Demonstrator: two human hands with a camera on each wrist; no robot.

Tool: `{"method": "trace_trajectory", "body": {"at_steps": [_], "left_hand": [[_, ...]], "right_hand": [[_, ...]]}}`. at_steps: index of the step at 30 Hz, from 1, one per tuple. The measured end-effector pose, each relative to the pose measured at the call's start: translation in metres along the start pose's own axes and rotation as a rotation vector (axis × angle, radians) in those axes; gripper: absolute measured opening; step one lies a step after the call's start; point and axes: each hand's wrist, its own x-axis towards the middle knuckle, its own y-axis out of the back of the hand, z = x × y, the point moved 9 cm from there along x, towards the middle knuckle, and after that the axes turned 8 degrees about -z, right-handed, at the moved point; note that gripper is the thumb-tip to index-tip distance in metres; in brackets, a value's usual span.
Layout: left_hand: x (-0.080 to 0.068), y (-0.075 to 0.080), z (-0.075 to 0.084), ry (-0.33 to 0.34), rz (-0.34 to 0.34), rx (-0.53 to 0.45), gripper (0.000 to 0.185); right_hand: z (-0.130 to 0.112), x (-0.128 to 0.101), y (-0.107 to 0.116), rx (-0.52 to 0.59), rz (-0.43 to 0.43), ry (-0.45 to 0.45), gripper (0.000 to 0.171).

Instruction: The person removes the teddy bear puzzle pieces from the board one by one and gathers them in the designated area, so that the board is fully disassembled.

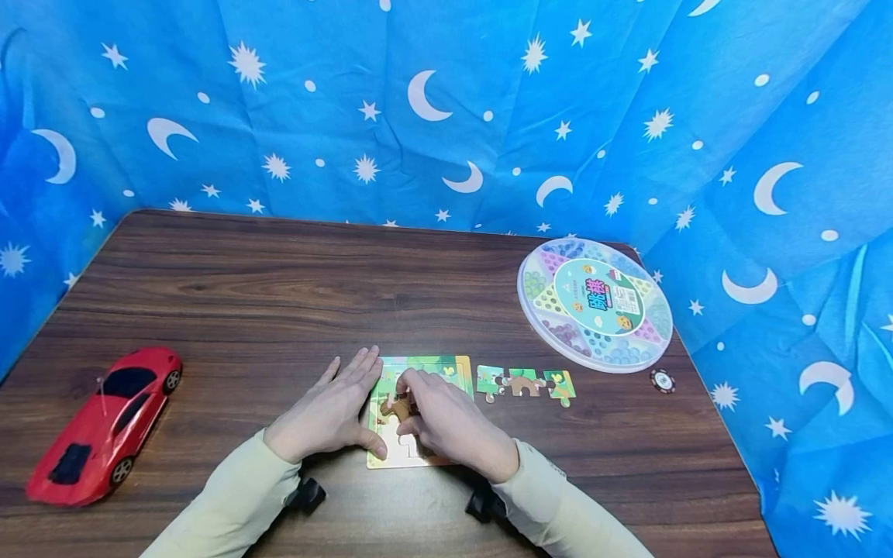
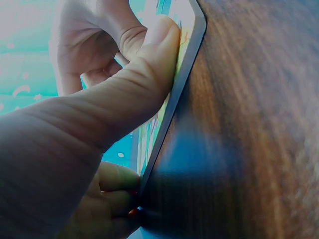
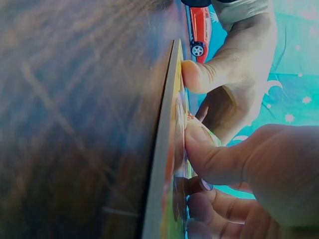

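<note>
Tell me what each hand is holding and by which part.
The right hand pinches a brown puzzle piece by its edge over the puzzle board. The left hand holds nothing; it lies flat, thumb pressing the board's near left edge.

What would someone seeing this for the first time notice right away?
Probably the two hands at the table's near edge: the left hand lies flat, steadying a puzzle board, while the right hand pinches a brown puzzle piece over it. Next, the red toy car at the far left, and the round game box at the right, before a blue cloth with moons and stars.
</note>
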Motion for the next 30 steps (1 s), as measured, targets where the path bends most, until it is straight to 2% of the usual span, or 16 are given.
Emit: {"method": "trace_trajectory", "body": {"at_steps": [13,20,30], "left_hand": [[0.0002,0.0009,0.0003,-0.001,0.004,-0.001,0.127],[-0.0015,0.0023,0.0019,-0.009,0.018,-0.002,0.127],[-0.0003,0.0008,0.0012,0.004,0.000,-0.001,0.127]], "right_hand": [[-0.0010,-0.0020,0.0002,-0.023,-0.003,0.010,0.031],[-0.0063,-0.0056,0.0043,-0.051,0.041,0.058,0.029],[-0.0023,-0.0083,0.0061,0.031,0.057,0.060,0.026]]}}
